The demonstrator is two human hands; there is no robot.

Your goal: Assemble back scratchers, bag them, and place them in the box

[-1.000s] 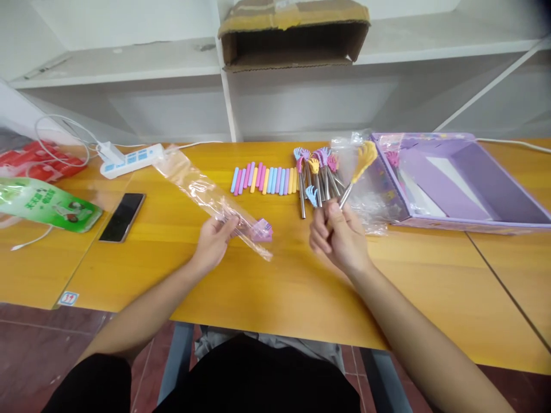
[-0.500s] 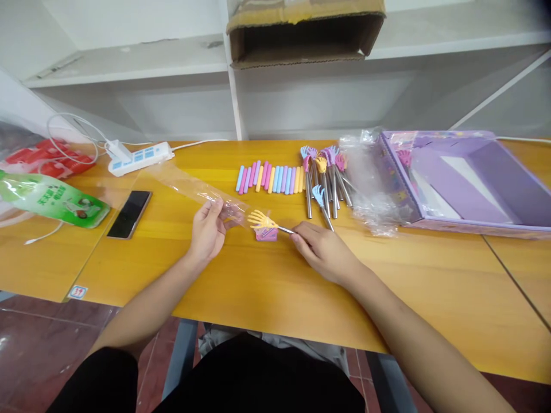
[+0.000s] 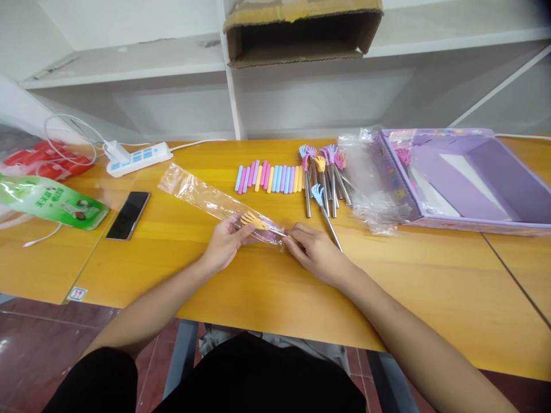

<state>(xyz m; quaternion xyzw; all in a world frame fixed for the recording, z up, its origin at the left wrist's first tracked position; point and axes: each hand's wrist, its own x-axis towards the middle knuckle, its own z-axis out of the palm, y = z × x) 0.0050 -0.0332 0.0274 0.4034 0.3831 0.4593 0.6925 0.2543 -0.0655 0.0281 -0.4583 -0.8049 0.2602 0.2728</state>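
My left hand (image 3: pixel 224 246) pinches the near end of a long clear plastic sleeve (image 3: pixel 202 197) that lies on the yellow table (image 3: pixel 267 287). My right hand (image 3: pixel 316 256) grips the metal shaft of a small back scratcher with a yellow hand-shaped head (image 3: pixel 253 221). That head sits at the sleeve's mouth, between my two hands; how far inside it lies I cannot tell. A bunch of similar scratchers (image 3: pixel 323 175) with coloured heads lies just beyond my right hand. A row of pastel handle grips (image 3: pixel 269 178) lies behind the sleeve.
An open purple box (image 3: pixel 465 178) and crumpled clear wrapping (image 3: pixel 370 189) sit at the right. A phone (image 3: pixel 128 207), a white power strip (image 3: pixel 138 159), a green packet (image 3: pixel 51 203) and red packets (image 3: pixel 38 160) lie at the left. A cardboard box (image 3: pixel 301 28) rests on the shelf behind.
My right hand brought the yellow scratcher from beside the bunch down and left to the sleeve's mouth. My left hand shifted its hold on the sleeve's near end.
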